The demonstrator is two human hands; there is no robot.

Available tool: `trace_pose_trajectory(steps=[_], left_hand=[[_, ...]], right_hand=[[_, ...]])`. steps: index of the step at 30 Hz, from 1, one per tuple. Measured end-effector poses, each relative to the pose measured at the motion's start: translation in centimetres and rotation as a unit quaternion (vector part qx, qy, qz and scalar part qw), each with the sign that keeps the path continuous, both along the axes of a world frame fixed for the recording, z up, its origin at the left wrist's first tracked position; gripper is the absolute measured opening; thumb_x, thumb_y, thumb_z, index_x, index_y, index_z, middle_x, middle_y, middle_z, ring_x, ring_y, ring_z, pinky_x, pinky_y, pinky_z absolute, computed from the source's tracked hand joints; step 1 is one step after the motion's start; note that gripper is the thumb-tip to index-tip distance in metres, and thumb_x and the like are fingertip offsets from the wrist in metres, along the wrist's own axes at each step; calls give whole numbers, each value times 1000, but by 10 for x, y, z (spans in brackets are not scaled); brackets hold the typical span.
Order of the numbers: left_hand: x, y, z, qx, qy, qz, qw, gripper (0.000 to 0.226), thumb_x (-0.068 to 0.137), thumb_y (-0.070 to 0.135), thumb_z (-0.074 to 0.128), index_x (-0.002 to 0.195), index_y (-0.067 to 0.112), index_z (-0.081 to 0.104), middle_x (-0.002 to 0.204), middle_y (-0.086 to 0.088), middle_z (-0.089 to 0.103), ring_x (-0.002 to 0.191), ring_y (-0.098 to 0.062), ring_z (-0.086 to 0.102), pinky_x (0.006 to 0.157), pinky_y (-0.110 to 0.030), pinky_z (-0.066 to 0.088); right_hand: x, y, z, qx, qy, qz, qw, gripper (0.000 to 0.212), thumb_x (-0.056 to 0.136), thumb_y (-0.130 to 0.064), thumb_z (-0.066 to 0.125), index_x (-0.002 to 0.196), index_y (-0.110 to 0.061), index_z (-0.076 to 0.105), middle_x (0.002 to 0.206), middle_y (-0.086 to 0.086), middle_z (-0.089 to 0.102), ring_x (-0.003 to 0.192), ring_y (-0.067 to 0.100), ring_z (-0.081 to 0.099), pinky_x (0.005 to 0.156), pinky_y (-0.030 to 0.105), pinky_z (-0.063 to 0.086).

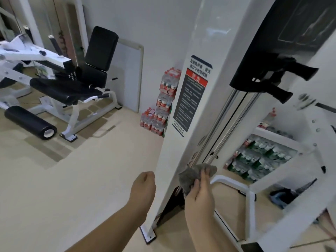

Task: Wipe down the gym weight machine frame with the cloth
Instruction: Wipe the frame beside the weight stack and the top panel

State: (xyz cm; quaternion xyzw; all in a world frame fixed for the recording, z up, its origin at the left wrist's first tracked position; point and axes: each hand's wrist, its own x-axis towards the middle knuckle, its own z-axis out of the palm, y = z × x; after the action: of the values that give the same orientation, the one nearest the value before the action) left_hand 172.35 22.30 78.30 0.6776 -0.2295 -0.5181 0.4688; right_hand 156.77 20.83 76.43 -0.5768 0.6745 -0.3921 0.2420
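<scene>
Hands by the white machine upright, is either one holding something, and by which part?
The right hand holds the grey cloth, bunched, around its middle, against the white frame upright. The left hand, fingers curled, holds nothing.

Just the one view here, worn on the head, wide-angle, tipped forward and down. It's right up close to the white machine post, with the floor opening left toward a bench farther off.
</scene>
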Motion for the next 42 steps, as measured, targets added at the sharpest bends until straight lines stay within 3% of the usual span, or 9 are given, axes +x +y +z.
trace_pose_trajectory(steps=[6, 10, 14, 18, 21, 26, 31, 34, 42], left_hand=[[-3, -22, 10, -12, 7, -8, 1000, 50, 106, 46, 34, 151, 25, 37, 143, 5, 52, 124, -17, 57, 114, -46, 41], [-8, -36, 14, -17, 87, 28, 996, 39, 107, 45, 31, 135, 27, 51, 131, 7, 61, 117, -13, 61, 109, -39, 43], [-4, -36, 9, 37, 121, 56, 990, 32, 102, 47, 37, 125, 32, 55, 133, 8, 62, 126, -16, 56, 117, -45, 36], [-4, -30, 10, 57, 130, 64, 988, 44, 103, 47, 38, 134, 21, 55, 133, 7, 63, 125, -16, 57, 118, -41, 36], [-6, -26, 15, 61, 135, 52, 988, 41, 102, 55, 37, 118, 27, 63, 134, 7, 64, 128, -17, 56, 120, -43, 32], [-8, -28, 36, -42, 154, -24, 987, 56, 106, 57, 24, 140, 26, 56, 150, 16, 48, 144, -5, 34, 127, -40, 16], [-7, -27, 69, -43, 82, 21, 995, 36, 103, 41, 51, 128, 19, 64, 132, 4, 65, 125, -15, 59, 117, -43, 38], [-8, -27, 93, -59, 29, 23, 998, 24, 100, 36, 55, 115, 22, 68, 121, 4, 68, 116, -14, 61, 112, -43, 42], [-23, -42, 176, -188, -37, -11, 981, 34, 107, 38, 38, 110, 33, 71, 103, 22, 72, 99, 9, 63, 89, -21, 47]], right_hand=[[60, -46, 11, -128, -83, 33, 988, 68, 107, -40, 28, 163, -7, 7, 172, 5, 1, 158, 14, 2, 129, 39, 12], [79, -57, -18, -209, -97, 6, 973, 76, 104, -28, 39, 162, -9, -6, 169, 11, 1, 155, 27, 16, 123, 34, 25], [65, -51, -80, -130, -110, 54, 984, 91, 100, -4, 53, 160, -16, -15, 167, -1, -5, 141, -12, 24, 112, 8, 28], [57, -35, -96, -9, -213, 77, 974, 92, 101, 3, 50, 155, -42, -11, 149, -48, -9, 118, -18, 50, 107, 34, 50], [63, -39, -52, -79, -208, 65, 973, 83, 102, 9, 43, 155, -25, -11, 165, -12, -13, 126, -30, 32, 109, 9, 35], [58, -70, 36, -309, -91, 79, 944, 69, 100, -9, 42, 152, 19, 7, 163, 32, 8, 158, 13, 1, 123, 16, 12], [48, -65, 8, -259, -86, 107, 956, 79, 103, -13, 49, 162, -7, -2, 161, 29, 18, 144, 21, 29, 116, 9, 23], [47, -57, 11, -208, -103, 129, 964, 82, 104, -34, 41, 159, -33, -21, 169, 9, 0, 149, 25, 27, 117, 41, 40], [48, -96, 160, -428, 20, 119, 895, 66, 108, -28, 36, 160, 1, 7, 169, 21, 1, 157, 40, 5, 126, 52, 18]])
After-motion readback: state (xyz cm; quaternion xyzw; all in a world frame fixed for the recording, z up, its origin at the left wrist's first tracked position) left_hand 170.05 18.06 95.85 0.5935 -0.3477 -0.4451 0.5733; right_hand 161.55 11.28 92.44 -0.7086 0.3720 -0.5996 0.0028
